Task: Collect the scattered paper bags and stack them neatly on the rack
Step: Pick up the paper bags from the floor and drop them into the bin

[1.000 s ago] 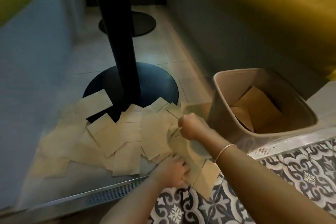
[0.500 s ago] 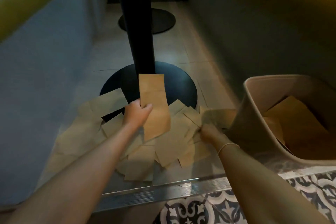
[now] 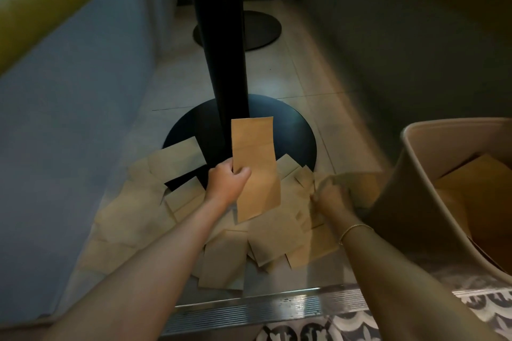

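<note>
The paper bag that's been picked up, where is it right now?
In the head view the lifted paper bag stands upright at centre, gripped by the left hand, in front of the black table pole and above the scattered bags.

The scattered paper bags [image 3: 249, 238] lie overlapping on the floor [image 3: 291, 75], in front of the round pedestal base [image 3: 293, 135], some resting on its near edge. The pole [image 3: 219, 50] rises from that base; a second base [image 3: 260, 30] sits farther back. To the right stands a bin [image 3: 410, 196] with bags inside. A metal threshold strip [image 3: 249, 310] runs nearest, before the pile.
</note>
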A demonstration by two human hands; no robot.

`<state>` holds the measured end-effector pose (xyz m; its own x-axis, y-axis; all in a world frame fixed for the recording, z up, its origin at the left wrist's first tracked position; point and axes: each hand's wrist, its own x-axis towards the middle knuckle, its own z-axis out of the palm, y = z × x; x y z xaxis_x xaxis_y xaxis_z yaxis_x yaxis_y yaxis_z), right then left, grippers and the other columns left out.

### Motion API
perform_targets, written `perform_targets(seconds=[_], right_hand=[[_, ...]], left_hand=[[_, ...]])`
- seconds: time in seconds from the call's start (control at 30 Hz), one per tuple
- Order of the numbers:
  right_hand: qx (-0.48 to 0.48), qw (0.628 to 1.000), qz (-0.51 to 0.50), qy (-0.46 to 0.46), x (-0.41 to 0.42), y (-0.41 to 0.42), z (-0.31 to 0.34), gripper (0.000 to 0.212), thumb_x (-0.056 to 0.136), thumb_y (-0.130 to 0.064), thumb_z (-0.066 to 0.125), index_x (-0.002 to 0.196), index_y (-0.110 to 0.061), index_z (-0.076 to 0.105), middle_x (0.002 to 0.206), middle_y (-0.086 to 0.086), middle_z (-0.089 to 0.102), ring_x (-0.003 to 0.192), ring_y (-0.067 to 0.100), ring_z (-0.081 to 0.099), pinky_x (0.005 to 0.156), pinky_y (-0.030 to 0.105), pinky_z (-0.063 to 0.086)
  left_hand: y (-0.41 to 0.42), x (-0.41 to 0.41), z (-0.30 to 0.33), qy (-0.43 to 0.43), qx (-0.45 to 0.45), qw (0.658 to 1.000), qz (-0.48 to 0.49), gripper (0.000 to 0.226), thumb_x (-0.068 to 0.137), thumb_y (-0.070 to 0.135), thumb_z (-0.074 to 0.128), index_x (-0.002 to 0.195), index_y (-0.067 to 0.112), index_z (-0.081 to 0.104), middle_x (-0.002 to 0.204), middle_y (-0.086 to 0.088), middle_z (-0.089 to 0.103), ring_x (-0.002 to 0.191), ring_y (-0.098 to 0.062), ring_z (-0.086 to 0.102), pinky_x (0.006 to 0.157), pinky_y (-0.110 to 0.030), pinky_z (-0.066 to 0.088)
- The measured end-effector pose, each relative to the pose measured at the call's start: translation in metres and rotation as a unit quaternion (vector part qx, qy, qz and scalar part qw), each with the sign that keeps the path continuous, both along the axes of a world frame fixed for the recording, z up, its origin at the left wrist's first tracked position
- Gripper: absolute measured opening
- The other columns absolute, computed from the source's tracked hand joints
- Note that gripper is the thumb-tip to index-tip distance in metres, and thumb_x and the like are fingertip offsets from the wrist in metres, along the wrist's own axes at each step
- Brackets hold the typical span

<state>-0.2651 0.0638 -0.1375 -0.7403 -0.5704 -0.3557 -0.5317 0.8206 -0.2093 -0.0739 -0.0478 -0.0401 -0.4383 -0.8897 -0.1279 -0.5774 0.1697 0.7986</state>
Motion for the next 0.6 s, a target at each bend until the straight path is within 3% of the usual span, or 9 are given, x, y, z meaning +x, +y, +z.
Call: perform_targets(seconds=[0.1,0.17,0.3,0.43,0.5,0.6], right_hand=[[0.01,0.999,0.038,0.019,0.006,0.004,0.005,0.032,0.098,-0.018,0.04,0.125,-0.003,0.043,0.115,0.014,0.058,0.102,0.025,0.059,0.083,0.032,0.049],[0.014,0.998,0.061,0.019,0.011,0.012,0.011,0.027,0.099,-0.013,0.035,0.119,-0.003,0.05,0.111,0.013,0.06,0.1,0.026,0.06,0.08,0.029,0.048],[-0.026,0.998,0.059,0.006,0.026,0.016,0.054,0.019,0.098,-0.012,0.042,0.105,-0.007,0.058,0.105,0.01,0.064,0.093,0.02,0.064,0.082,0.029,0.054],[-0.121,0.987,0.068,0.082,0.043,0.007,0.14,0.018,0.096,-0.014,0.047,0.112,-0.011,0.055,0.105,0.007,0.063,0.096,0.021,0.061,0.075,0.027,0.045],[-0.166,0.976,0.072,0.119,0.049,0.003,0.19,0.019,0.094,-0.012,0.048,0.113,-0.011,0.053,0.106,0.008,0.062,0.098,0.026,0.061,0.074,0.031,0.043],[-0.253,0.945,0.056,0.2,0.042,0.024,0.267,0.025,0.093,-0.012,0.05,0.118,-0.014,0.053,0.106,0.007,0.06,0.095,0.024,0.061,0.075,0.031,0.047]], left_hand=[[0.002,0.0,0.001,0.004,-0.001,1.0,0.0,0.006,0.091,0.02,0.054,0.093,0.017,0.059,0.079,0.01,0.056,0.068,0.001,0.051,0.054,-0.014,0.034],[0.002,0.0,0.003,0.01,0.001,1.0,0.0,0.005,0.09,0.02,0.054,0.089,0.017,0.058,0.078,0.009,0.057,0.068,-0.001,0.052,0.054,-0.015,0.035],[0.002,-0.004,0.016,0.009,-0.007,1.0,0.013,0.015,0.089,0.02,0.054,0.074,0.019,0.054,0.07,0.004,0.055,0.066,-0.012,0.053,0.053,-0.022,0.036],[0.007,-0.015,0.042,0.036,-0.038,0.998,0.035,0.024,0.09,0.018,0.055,0.067,0.019,0.05,0.064,0.003,0.052,0.058,-0.008,0.048,0.05,-0.02,0.034],[0.009,-0.022,0.059,0.058,-0.054,0.996,0.04,0.019,0.091,0.017,0.055,0.072,0.015,0.053,0.068,0.001,0.055,0.061,-0.011,0.05,0.05,-0.018,0.034],[0.019,-0.039,0.094,0.127,-0.065,0.989,0.041,0.012,0.092,0.018,0.054,0.1,0.011,0.061,0.089,0.001,0.059,0.08,-0.012,0.054,0.059,-0.017,0.038]])
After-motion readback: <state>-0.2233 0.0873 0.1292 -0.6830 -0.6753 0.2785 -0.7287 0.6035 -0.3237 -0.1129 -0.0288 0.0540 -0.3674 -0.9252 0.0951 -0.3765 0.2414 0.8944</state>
